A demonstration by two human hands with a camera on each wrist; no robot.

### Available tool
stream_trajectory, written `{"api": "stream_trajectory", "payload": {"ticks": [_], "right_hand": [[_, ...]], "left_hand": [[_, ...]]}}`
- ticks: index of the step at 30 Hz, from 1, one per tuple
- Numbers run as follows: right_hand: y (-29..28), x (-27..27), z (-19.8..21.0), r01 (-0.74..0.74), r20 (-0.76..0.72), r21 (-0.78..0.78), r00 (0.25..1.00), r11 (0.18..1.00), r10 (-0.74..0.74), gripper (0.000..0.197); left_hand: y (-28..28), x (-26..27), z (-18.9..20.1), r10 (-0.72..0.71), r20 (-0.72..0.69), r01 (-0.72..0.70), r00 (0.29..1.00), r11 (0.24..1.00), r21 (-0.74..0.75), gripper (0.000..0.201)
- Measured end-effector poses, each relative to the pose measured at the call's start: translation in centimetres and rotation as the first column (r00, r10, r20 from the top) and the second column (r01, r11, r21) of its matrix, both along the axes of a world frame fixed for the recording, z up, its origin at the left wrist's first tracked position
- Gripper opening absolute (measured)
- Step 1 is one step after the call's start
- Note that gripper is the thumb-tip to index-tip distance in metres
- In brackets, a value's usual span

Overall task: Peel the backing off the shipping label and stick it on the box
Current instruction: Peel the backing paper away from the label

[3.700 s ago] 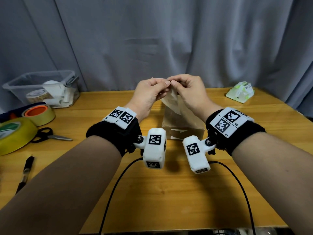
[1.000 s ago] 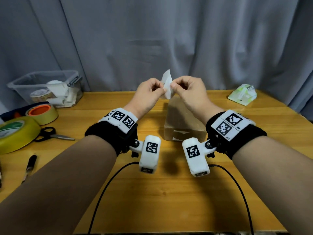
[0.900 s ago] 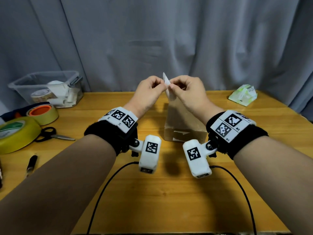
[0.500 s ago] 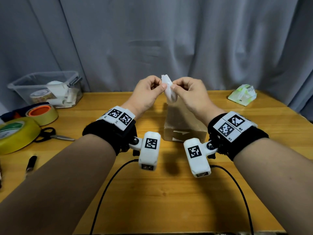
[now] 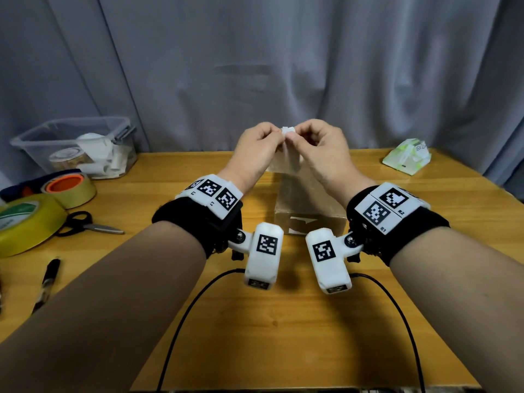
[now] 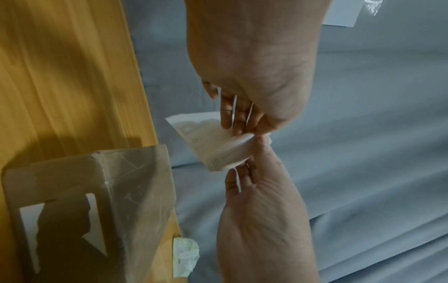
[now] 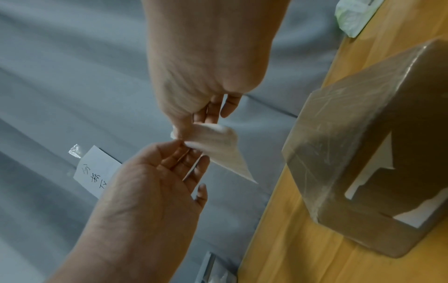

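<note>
left hand + right hand: both pinch shipping label top corner | label hangs fingers-down | cardboard box directly beneath, mid-desk

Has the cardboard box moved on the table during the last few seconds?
No. The cardboard box sits at the same spot relative to the green packet and the table's far edge.

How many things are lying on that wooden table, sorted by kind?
Tape rolls: 2 (yellow-green, orange-cored)
Scissors: 1
Pen: 1
Clear bin: 1
Cardboard box: 1
Green-white packet: 1
Total: 7
</note>
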State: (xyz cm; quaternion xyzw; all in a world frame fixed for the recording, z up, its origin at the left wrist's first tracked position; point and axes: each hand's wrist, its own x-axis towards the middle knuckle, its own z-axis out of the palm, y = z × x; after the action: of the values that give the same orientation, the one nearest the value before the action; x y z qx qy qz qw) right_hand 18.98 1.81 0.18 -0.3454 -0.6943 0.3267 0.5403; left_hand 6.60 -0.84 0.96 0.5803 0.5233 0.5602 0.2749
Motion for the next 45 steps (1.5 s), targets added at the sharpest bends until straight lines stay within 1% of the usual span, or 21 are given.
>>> {"api": "stream_trajectory", "payload": {"ticks": [2,3,7,9,13,18,21,23,25,27,29,30,31,33,34,35,36,38,41,42,45], "right_hand": [[0.1,0.0,-0.2,-0.014,-0.004,0.006,1.000,1.000,0.014,0.018],[0.1,-0.1,-0.3,-0.010,0.002,0.004,1.000,1.000,0.010,0.020],[0.0,0.0,-0.4,-0.022,0.008,-0.018,1.000,1.000,0.022,0.009],[0.0,0.0,-0.5,-0.041,0.002,-0.027,0.999,0.999,0.041,0.008],[0.1,-0.4,-0.6,0.017,-0.015,-0.097,1.000,0.995,-0.018,0.023],[0.3,-0.6,-0.6,0.062,-0.042,-0.137,0.997,0.989,-0.069,0.026],[0.3,-0.6,-0.7,0.090,-0.054,-0.141,0.994,0.986,-0.098,0.025],[0.3,-0.4,-0.9,0.102,-0.051,-0.143,0.993,0.984,-0.110,0.025],[0.3,-0.3,-1.1,0.114,-0.051,-0.144,0.991,0.983,-0.123,0.023],[0.4,-0.2,-1.2,0.125,-0.064,-0.140,0.989,0.982,-0.135,0.023],[0.3,-0.3,-1.2,0.126,-0.077,-0.133,0.988,0.983,-0.137,0.023],[0.2,-0.4,-1.1,0.127,-0.083,-0.123,0.987,0.984,-0.138,0.023],[0.1,-0.5,-1.1,0.129,-0.091,-0.115,0.986,0.985,-0.139,0.023],[0.1,-0.6,-0.8,0.126,-0.113,-0.113,0.984,0.986,-0.139,0.022],[0.1,-0.5,-0.8,0.125,-0.122,-0.115,0.983,0.985,-0.139,0.022],[0.1,-0.6,-0.7,0.124,-0.125,-0.121,0.982,0.985,-0.139,0.022],[0.2,-0.5,-0.7,0.123,-0.124,-0.134,0.982,0.983,-0.140,0.023],[0.2,-0.6,-0.8,0.099,-0.136,-0.175,0.983,0.980,-0.124,0.023],[-0.3,-0.6,-1.1,-0.022,-0.214,-0.266,0.976,0.964,-0.037,0.025],[-0.6,-0.6,-1.2,-0.058,-0.218,-0.282,0.976,0.958,-0.005,0.025],[-1.5,-0.7,-1.7,-0.098,-0.160,-0.274,0.986,0.957,0.055,0.034]], "left_hand": [[-0.1,0.0,-0.1,-0.004,0.008,0.004,1.000,1.000,0.029,0.020],[0.0,-0.1,-0.2,-0.010,-0.001,0.010,1.000,0.999,0.041,0.021],[0.2,-0.2,-0.5,-0.027,0.010,0.026,1.000,0.999,0.025,0.022],[0.4,-0.2,-0.6,-0.009,0.009,0.009,1.000,1.000,0.025,0.022],[0.7,-0.4,-1.3,0.042,0.026,-0.042,0.999,0.999,0.001,0.022],[0.7,-0.8,-2.0,0.096,0.064,-0.094,0.993,0.995,-0.041,0.016],[0.8,-1.0,-2.4,0.103,0.105,-0.097,0.989,0.993,-0.062,0.018],[0.7,-1.1,-2.6,0.119,0.130,-0.110,0.984,0.991,-0.080,0.015],[0.6,-1.1,-2.7,0.133,0.170,-0.118,0.976,0.988,-0.096,0.015],[0.4,-0.8,-2.6,0.146,0.258,-0.121,0.955,0.987,-0.110,0.020],[0.2,-0.4,-2.3,0.130,0.364,-0.088,0.922,0.988,-0.130,0.032],[0.1,-0.4,-2.1,0.111,0.397,-0.061,0.911,0.989,-0.135,0.035],[-0.1,-0.3,-2.0,0.083,0.411,-0.030,0.908,0.991,-0.134,0.033],[-0.6,-0.1,-1.9,0.013,0.403,0.037,0.915,0.992,-0.117,0.018],[-0.8,0.0,-1.8,-0.020,0.398,0.068,0.917,0.992,-0.107,0.015],[-0.9,0.0,-1.9,-0.034,0.389,0.079,0.921,0.992,-0.099,0.020],[-1.0,0.0,-1.9,-0.038,0.371,0.079,0.928,0.992,-0.094,0.025],[-1.2,0.0,-1.7,-0.021,0.327,0.054,0.945,0.994,-0.092,0.027],[-1.3,-0.1,-1.6,0.003,0.284,0.023,0.959,0.996,-0.085,0.016],[-1.3,-0.1,-1.6,0.007,0.279,0.014,0.960,0.997,-0.073,0.012],[-1.4,0.2,-1.4,-0.004,0.310,0.013,0.951,1.000,-0.028,0.004]]}}
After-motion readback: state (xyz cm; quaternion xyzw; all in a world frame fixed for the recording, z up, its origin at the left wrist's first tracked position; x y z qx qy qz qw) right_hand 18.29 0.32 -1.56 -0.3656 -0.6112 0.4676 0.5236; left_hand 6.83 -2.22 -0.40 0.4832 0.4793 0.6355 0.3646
